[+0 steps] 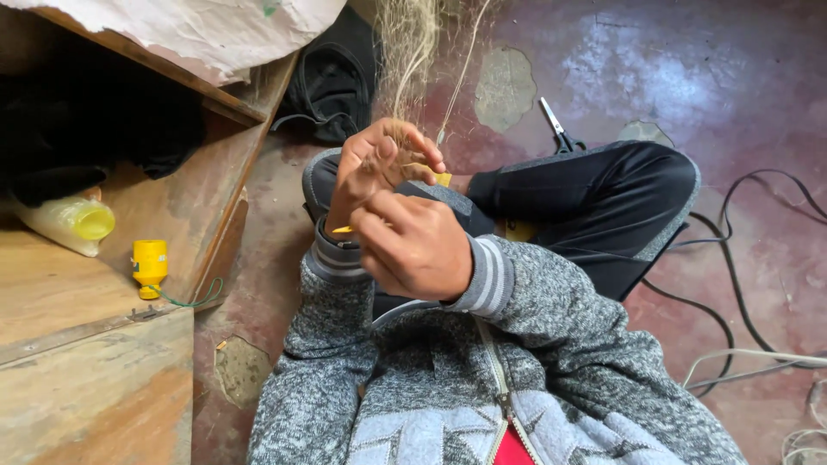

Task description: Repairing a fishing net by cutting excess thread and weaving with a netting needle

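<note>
The left hand (pixel 375 168) is raised in front of the chest with its fingers curled in and its thumb pressed toward them, pinching a bundle of fine pale net threads (pixel 412 52) that rise straight up from its fingertips and fan out beyond the top of the view. Just below and nearer the body, the right hand (pixel 413 245) is closed into a loose fist, its knuckles touching the heel of the left hand; it grips a thin yellow netting needle (pixel 441 179), of which one end shows past the left hand's fingers on the far side and a small tip shows at the left wrist, the middle being hidden between the two hands. Both hands are thus shut on what they hold, and they sit together above the crossed legs in dark trousers (pixel 603 207). Beyond the right hand, on the stained reddish floor (pixel 689 77), lies a pair of scissors (pixel 558 129), well apart from the hands. To the outer side of the left hand stands a wooden shelf (pixel 95 319) carrying a small yellow spool (pixel 149 267) with a green thread and a pale plastic bottle with a yellow cap (pixel 73 222). Dark cables (pixel 741 284) trail over the floor on the right hand's outer side.
</note>
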